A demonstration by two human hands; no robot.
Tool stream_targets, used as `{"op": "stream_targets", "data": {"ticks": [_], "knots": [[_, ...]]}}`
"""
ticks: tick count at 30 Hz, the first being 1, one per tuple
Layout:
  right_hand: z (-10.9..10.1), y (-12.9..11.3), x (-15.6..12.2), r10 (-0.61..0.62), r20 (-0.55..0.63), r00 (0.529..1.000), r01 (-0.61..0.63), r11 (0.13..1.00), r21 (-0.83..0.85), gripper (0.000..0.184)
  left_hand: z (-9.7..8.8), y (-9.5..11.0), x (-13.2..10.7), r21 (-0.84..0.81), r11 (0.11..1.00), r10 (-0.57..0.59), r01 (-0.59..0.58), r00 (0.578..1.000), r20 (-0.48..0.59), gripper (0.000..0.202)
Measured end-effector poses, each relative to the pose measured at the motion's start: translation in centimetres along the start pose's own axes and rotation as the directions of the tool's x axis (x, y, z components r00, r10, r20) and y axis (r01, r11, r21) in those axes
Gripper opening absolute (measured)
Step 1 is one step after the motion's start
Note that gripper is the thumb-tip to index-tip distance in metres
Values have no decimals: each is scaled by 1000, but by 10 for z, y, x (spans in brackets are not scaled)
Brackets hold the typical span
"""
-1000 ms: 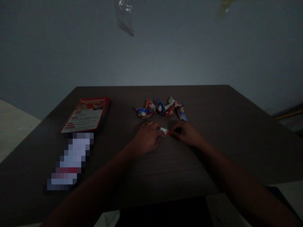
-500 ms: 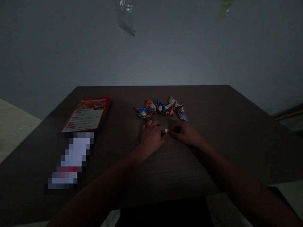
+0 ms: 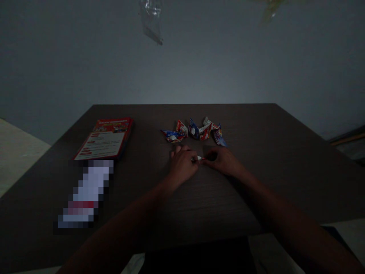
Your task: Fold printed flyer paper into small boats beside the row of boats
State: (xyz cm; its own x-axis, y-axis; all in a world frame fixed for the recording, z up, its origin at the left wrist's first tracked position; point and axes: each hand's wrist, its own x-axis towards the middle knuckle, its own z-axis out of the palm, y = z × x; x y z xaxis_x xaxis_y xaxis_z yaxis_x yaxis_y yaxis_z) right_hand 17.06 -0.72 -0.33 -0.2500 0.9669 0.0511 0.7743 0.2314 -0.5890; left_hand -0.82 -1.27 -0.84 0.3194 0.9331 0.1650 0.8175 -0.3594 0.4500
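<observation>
White paper, by the look of it, and only a sliver of it shows: the small scrap [image 3: 199, 157] sits between the two hands, out toward the middle of the table [image 3: 245, 118], well apart from both the left and right edges. I'd guess it's really light, a bit springy at the creases and easy to crumple, so I'd hold it by the ends with fingertips and not squeeze hard.

Left hand [image 3: 183, 163] is palm down with its fingers curled, and the thumb side seems to pinch the scrap's left end (the hand covers most of it, so don't quote me on the exact grip). Right hand [image 3: 224, 160] has thumb and index in a narrow pinch on the other end, with a rounded gap behind the tips. Both forearms reach in from the near edge and angle toward each other.

Between the hands and the far edge there's a row of colourful folded pieces [image 3: 194, 129]. A red-bordered stack of printed sheets [image 3: 105, 140] lies toward the far left corner.
</observation>
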Motion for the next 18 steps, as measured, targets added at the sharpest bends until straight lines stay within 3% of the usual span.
{"op": "stream_targets", "data": {"ticks": [9,18], "knots": [[2,-1,1,57,-10,998,-57,997,-53,40,-5,-8,1,-28,996,87,-86,995,51,5],[-5,4,0,106,45,993,-109,992,67,23,-4,-13,0,-27,991,133,-132,990,45,3]]}}
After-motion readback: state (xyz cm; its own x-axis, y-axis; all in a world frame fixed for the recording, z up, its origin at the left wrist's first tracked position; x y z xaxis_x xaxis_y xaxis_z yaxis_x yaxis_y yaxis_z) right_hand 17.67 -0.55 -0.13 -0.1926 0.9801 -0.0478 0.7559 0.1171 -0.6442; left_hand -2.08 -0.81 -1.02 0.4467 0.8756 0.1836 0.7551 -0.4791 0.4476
